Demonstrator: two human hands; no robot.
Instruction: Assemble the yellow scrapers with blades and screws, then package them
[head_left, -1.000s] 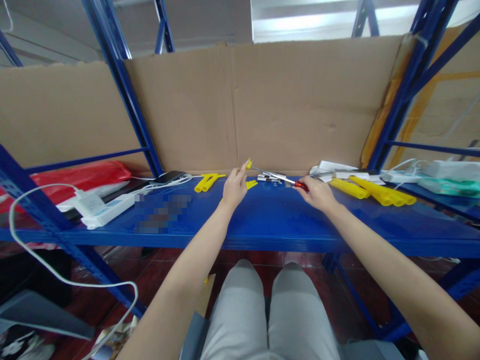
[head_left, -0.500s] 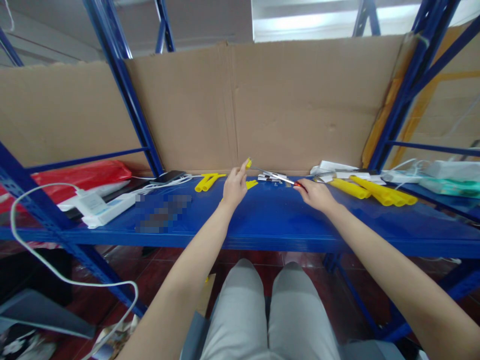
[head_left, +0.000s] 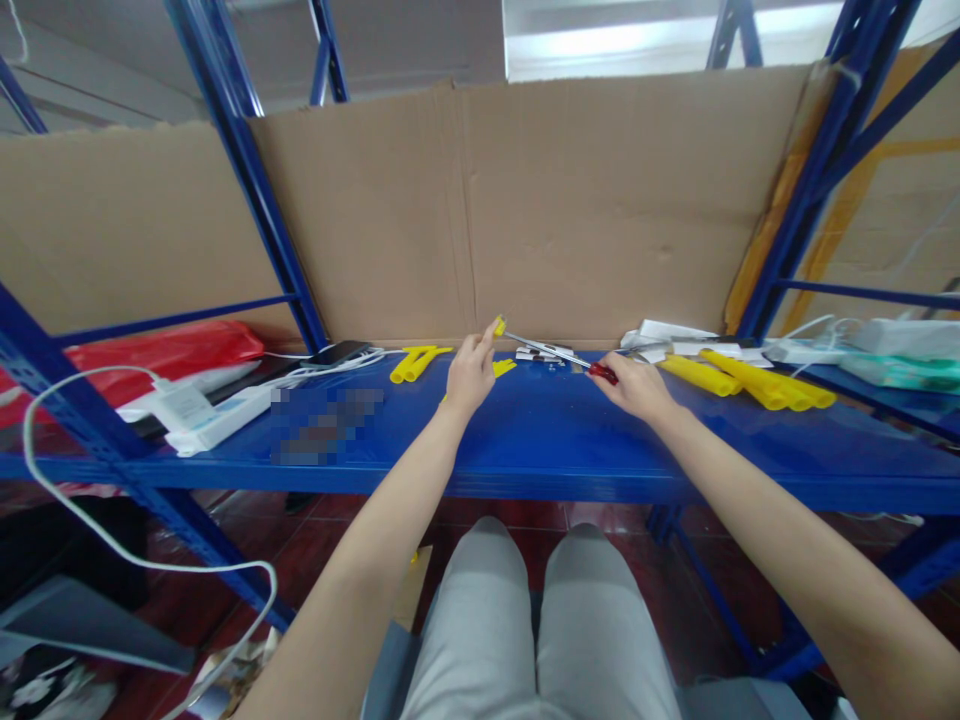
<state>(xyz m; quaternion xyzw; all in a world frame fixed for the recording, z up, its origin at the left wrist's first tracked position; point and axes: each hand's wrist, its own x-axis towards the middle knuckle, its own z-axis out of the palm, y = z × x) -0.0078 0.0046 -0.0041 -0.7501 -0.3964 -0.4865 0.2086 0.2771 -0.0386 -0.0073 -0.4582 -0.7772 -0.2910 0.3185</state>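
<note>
Brown cardboard [head_left: 600,200] stands along the back edge of a blue metal shelf [head_left: 555,430], apparently as a screen that stops small things from slipping off behind. At the left end lies a red bag [head_left: 165,350]; before it, a white power strip [head_left: 232,418] runs slantwise from near the front edge, with a white charger [head_left: 180,405] plugged in, probably set there to leave the middle free. A black phone [head_left: 341,353] rests by the left post, and next come two yellow tubes [head_left: 412,366] side by side, near the back edge.

Mid-shelf, the left hand [head_left: 470,375] is closed around a yellow piece [head_left: 500,326], its end poking above the fingers, likely gripped so it cannot turn or slide. Another yellow part [head_left: 503,368] shows low behind that hand. A screwdriver [head_left: 559,354] spans the gap between the hands, its tip seeming to meet the yellow end. Small metal parts [head_left: 529,355] lie behind the shaft, too small to tell apart. The right hand [head_left: 637,385] is wrapped around the red handle, which lets it aim and twist. Beyond are white papers [head_left: 664,335], several more yellow tubes [head_left: 772,385], perhaps grouped within reach, and a white-and-green packet [head_left: 904,372] towards the right end.
</note>
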